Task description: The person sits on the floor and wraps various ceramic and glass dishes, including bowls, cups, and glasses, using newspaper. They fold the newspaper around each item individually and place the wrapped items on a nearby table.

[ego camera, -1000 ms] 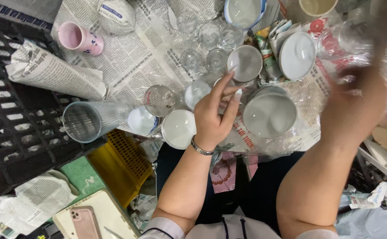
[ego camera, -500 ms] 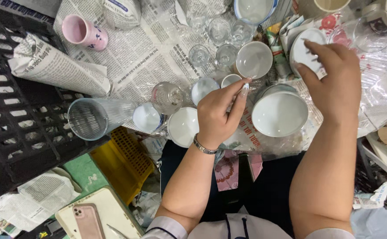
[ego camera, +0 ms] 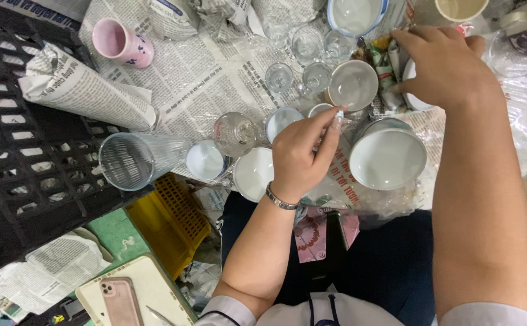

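While the left hand [ego camera: 302, 154] pinches a small white cup [ego camera: 319, 110] at centre, the right hand [ego camera: 441, 63] at one o'clock grips a white plate [ego camera: 413, 90], beside a white bowl [ego camera: 387, 158].

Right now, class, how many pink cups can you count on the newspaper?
1. A single pink cup lies on its side at the far left of the newspaper, beside the black crate. Others may be hidden inside the paper wrappings.
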